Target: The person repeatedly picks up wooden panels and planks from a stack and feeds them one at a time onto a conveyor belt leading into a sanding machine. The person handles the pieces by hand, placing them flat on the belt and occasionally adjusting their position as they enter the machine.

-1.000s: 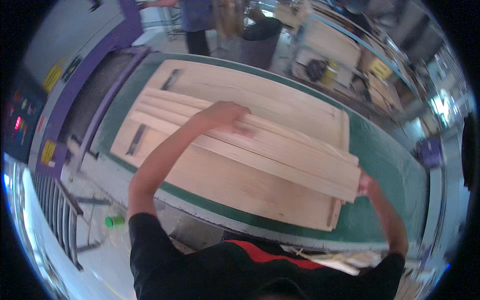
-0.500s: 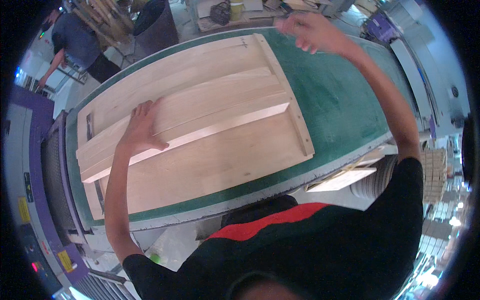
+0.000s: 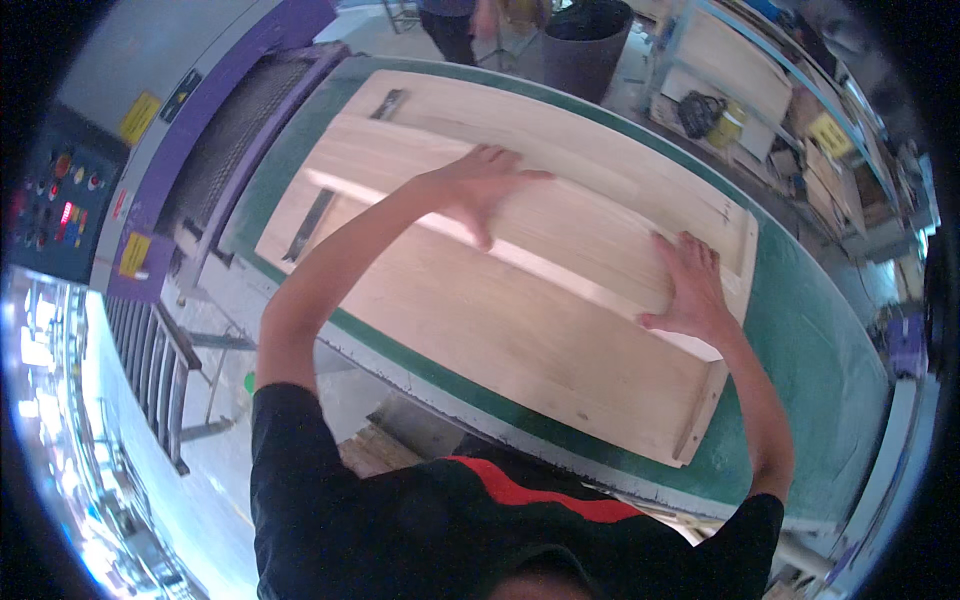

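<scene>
A stack of long pale wooden boards [image 3: 585, 225] lies lengthwise on a wide flat wooden panel [image 3: 520, 330]. My left hand [image 3: 480, 190] rests on the boards left of their middle, its fingers spread and its thumb over the near edge. Toward their right end, my right hand [image 3: 695, 290] is also open, with fingers apart on top and the thumb by the near edge. A narrow wooden strip [image 3: 702, 412] runs along the panel's right end. Dark strips show at its left end, one of them a dark strip [image 3: 312, 222] near the front.
The panel lies on a green belt surface [image 3: 800, 330]. At the left stands a purple and grey machine [image 3: 235, 140] with a control panel [image 3: 65, 195]. Behind are a dark bin [image 3: 588, 45], a shelf rack [image 3: 780, 60] and another person [image 3: 450, 25]. A metal barred frame [image 3: 150, 370] stands front left.
My right hand has come down from above the belt onto the right part of the boards. My left hand has shifted toward their middle. The view has turned left.
</scene>
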Motion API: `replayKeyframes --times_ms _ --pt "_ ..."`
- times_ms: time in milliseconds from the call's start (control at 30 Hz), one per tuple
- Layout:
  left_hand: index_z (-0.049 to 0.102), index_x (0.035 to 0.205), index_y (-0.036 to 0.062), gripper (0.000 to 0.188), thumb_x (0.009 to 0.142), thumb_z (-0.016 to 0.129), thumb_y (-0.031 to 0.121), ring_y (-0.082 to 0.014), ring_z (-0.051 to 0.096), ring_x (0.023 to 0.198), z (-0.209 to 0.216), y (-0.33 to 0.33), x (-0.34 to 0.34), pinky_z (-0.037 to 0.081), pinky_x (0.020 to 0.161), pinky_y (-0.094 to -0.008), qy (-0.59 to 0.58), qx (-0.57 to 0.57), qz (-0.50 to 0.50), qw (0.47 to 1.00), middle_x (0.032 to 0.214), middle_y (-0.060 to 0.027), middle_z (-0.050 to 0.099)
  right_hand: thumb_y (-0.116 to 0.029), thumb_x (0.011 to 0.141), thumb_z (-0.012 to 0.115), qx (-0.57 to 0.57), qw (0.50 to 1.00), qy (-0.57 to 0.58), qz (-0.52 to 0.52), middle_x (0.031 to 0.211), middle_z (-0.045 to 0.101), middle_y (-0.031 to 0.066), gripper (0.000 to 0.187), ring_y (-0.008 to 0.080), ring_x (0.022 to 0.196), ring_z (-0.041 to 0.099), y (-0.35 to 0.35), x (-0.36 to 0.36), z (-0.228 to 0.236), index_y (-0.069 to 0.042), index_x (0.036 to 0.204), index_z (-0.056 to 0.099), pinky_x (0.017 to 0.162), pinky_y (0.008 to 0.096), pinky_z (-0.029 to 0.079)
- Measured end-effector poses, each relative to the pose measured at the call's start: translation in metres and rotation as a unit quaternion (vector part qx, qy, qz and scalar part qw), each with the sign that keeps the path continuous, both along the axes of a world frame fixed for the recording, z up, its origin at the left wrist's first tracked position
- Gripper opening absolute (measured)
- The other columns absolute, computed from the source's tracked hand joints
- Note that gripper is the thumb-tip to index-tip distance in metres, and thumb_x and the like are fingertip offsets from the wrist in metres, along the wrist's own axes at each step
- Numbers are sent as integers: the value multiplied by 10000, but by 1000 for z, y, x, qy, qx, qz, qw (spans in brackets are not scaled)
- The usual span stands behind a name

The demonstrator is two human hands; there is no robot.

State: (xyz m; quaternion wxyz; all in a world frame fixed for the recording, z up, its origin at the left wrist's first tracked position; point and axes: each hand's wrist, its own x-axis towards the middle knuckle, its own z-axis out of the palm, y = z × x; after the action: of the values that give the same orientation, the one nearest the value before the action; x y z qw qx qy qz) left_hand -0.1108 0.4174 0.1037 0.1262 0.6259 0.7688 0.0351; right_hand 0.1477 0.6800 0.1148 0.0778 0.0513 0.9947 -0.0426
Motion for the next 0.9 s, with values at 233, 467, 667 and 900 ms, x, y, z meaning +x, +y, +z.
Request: replayKeyframes --times_ms 233,467,667,900 --pt "233 1456 236 1243 390 869 315 -431 299 1292 -9 47 -35 231 1101 -485 52 47 -24 997 1374 -261 342 -400 457 832 30 998 58 -5 1362 324 289 1130 442 1267 316 42 -26 -13 -135 1418 299 1067 551 215" --pt "196 1473 141 836 824 708 267 -269 398 1273 -34 9 -145 328 1075 -438 -418 153 245 861 1467 -154 297 -438 461 814 24 996 69 -60 1432 281 252 1124 436 1331 247 62 -4 -26 -126 1417 313 1095 554 169" --pt "229 1449 13 876 890 257 687 -252 290 1359 -55 -157 -267 210 1118 -343 -567 391 378 619 1476 -158 295 -562 496 775 -46 975 174 -127 1458 269 223 1141 424 1354 221 81 23 -43 -100 1425 300 1120 535 144" --pt "224 1443 -14 884 890 281 672 -256 329 1339 -62 -166 -258 244 1100 -338 -585 294 345 672 1472 -156 306 -511 665 692 -122 964 206 -114 1447 301 216 914 409 1346 249 93 28 -48 -77 1397 360 1118 498 180"
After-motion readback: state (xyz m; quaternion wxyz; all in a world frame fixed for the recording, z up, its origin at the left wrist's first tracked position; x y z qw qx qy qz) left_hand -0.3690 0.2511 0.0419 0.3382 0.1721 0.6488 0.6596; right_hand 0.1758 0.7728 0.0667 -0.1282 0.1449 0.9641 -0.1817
